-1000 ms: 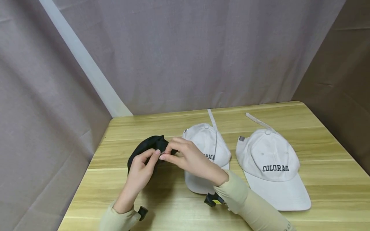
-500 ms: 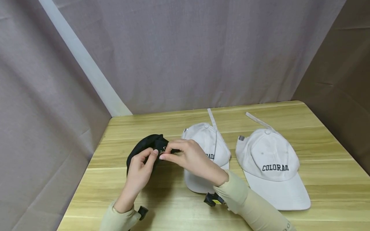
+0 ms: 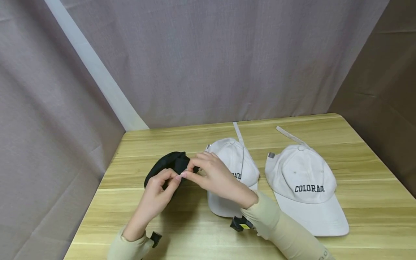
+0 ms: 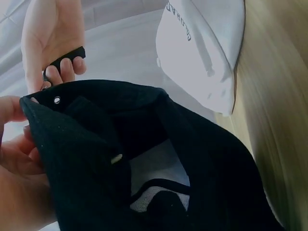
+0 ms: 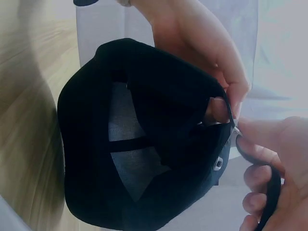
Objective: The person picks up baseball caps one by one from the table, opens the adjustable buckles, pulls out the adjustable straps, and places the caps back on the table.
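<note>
A black cap [image 3: 166, 164] is between the two hands, its open underside and pale lining facing the camera in the right wrist view. My left hand [image 3: 156, 193] pinches the cap's back edge between thumb and index finger. My right hand [image 3: 216, 177] pinches at the same edge, its fingertips touching or nearly touching the left thumb. A black strap [image 5: 272, 192] runs from those fingertips under the right hand's curled fingers. On the band beside it sits a small metal buckle [image 5: 218, 164]. What exactly lies between the fingertips is mostly hidden.
Right of the black cap lies a white cap [image 3: 227, 153], partly behind the right hand. A second white cap [image 3: 308, 180] lettered COLORADO is farther right. Both have loose straps pointing to the back. All rest on a wooden table [image 3: 373, 173], with grey curtain [image 3: 227, 65] behind.
My left fingertips have shifted slightly right, up against the right thumb. The small metal piece seen between the hands half a second ago is now largely covered. The white caps stay put.
</note>
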A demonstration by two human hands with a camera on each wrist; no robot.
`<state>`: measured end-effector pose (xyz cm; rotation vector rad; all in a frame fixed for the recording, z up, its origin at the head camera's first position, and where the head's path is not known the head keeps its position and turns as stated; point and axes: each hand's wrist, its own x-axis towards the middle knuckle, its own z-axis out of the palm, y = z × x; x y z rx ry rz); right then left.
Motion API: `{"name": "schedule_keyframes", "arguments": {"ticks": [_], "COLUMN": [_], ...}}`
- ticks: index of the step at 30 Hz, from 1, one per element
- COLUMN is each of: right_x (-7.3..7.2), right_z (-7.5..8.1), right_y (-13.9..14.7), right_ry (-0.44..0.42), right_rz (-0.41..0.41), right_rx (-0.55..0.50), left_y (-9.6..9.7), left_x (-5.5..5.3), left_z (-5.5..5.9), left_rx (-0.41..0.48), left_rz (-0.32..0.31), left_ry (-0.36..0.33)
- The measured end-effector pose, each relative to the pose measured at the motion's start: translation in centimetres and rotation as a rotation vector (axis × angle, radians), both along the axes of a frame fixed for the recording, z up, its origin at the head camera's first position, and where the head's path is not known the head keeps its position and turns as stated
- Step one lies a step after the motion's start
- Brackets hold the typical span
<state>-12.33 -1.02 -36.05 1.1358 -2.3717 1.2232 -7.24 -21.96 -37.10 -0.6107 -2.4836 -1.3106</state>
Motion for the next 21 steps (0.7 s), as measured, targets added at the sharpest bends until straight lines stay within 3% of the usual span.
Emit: {"name": "schedule_keyframes", "arguments": {"ticks": [8,21], "right_x": [0.2,0.34], "right_z": [-0.01,-0.19], "right_y": [-0.06,-0.02], "right_ry": [-0.019,-0.091], "right_rz": [-0.027,0.049], "right_rx": [0.018,-0.063], "left_y": [-0.41,-0.13], "left_x": [0.13,0.12], "left_z": [-0.01,-0.01], "left_rx": [-0.058,-0.068], "left_rz": [-0.008,-0.021], "left_ry": [0.085,0.069]}}
